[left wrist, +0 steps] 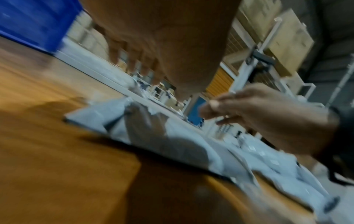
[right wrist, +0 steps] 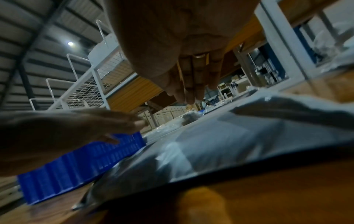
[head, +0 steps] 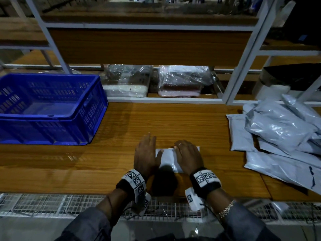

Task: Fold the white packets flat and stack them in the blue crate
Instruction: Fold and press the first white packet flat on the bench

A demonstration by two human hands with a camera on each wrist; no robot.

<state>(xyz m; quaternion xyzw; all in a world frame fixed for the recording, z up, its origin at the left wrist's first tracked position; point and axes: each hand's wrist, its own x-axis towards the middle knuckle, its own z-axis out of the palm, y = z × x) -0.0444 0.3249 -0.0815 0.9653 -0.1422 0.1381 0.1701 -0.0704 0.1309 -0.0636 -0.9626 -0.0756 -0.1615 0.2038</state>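
Observation:
A folded white packet [head: 169, 158] lies flat on the wooden table [head: 121, 133] near its front edge. My left hand [head: 147, 153] lies over its left end with fingers straight, thumb on the packet. My right hand [head: 187, 155] covers its right part, fingers straight and pointing away. The wrist views show both palms held flat just over the packet [left wrist: 172, 136], [right wrist: 229, 136]. The blue crate [head: 50, 108] stands at the table's left, and I see nothing inside it. A pile of unfolded white packets [head: 278, 133] lies at the right.
Clear-wrapped bundles [head: 182, 80] sit on the low shelf behind the table, under a white metal rack frame [head: 243, 54]. A wire mesh ledge [head: 52, 204] runs along the table's front edge. Bare wood lies between the crate and the hands.

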